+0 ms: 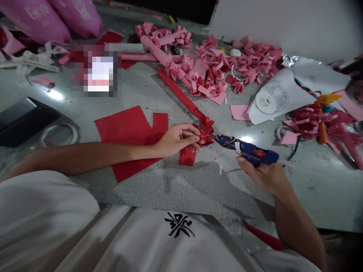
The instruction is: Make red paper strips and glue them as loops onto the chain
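Observation:
My left hand (181, 139) pinches a folded red paper flower (207, 133) over the middle of the table. In my right hand (263, 172) is a dark blue glue gun (249, 151), its nozzle pointing left and close to the flower; whether it touches I cannot tell. A long red paper strip (178, 92) runs up and left from the flower. Under my left forearm lie a large red paper sheet (124, 132) and a smaller red piece (160, 122). Another red piece (187, 158) lies just below my left fingers.
Pink paper flowers (195, 75) are heaped along the back. A white tape roll (266, 101) rests on white paper at the right. A clear tape ring (58, 136) and a dark box-like object (25, 117) are at the left. Pink bottles (76, 15) stand behind.

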Action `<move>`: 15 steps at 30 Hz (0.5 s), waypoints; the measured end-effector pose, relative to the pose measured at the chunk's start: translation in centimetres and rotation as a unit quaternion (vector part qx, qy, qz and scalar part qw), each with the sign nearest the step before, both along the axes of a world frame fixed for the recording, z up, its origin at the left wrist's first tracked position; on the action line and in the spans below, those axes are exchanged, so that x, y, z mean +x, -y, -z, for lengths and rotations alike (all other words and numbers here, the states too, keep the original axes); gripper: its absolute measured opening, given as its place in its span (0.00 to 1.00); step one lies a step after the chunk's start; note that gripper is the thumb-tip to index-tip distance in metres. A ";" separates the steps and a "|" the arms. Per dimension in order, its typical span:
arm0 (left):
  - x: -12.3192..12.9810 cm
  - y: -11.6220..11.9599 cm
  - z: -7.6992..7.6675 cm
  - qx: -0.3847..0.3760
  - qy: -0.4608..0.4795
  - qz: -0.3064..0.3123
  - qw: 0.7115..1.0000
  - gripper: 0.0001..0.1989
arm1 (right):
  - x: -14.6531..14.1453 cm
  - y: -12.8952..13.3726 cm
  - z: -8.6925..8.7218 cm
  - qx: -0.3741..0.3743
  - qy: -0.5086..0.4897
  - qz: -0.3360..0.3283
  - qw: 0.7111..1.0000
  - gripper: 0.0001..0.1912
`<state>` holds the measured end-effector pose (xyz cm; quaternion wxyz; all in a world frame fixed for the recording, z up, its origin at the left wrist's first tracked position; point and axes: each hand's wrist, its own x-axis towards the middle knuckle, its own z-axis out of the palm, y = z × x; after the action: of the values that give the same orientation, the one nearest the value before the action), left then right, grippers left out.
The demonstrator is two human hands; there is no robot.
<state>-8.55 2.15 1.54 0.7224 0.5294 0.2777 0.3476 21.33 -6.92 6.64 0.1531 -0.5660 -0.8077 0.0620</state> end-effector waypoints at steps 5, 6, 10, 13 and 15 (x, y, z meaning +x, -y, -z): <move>0.0 0.1 -0.1 -0.001 -0.011 0.002 1.000 0.17 | -0.9 -0.3 0.6 0.013 0.033 -0.040 0.999 0.30; -0.1 0.1 -0.1 -0.002 -0.012 0.003 1.000 0.17 | -1.0 -0.4 0.8 0.010 0.040 -0.044 0.998 0.30; -0.1 0.1 -0.1 -0.002 -0.016 0.000 1.000 0.15 | -0.8 -0.6 1.0 0.046 0.062 -0.042 0.996 0.29; -0.1 0.0 -0.1 -0.002 -0.008 -0.004 1.000 0.14 | -0.5 -0.5 1.0 0.065 0.060 -0.049 0.995 0.27; -0.1 0.0 -0.1 -0.002 -0.006 -0.004 1.000 0.14 | -0.5 -0.5 1.0 0.056 0.058 -0.063 0.995 0.25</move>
<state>-8.65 2.15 1.62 0.7199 0.5292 0.2852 0.3469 20.85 -6.46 5.64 0.1336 -0.5074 -0.8513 -0.0072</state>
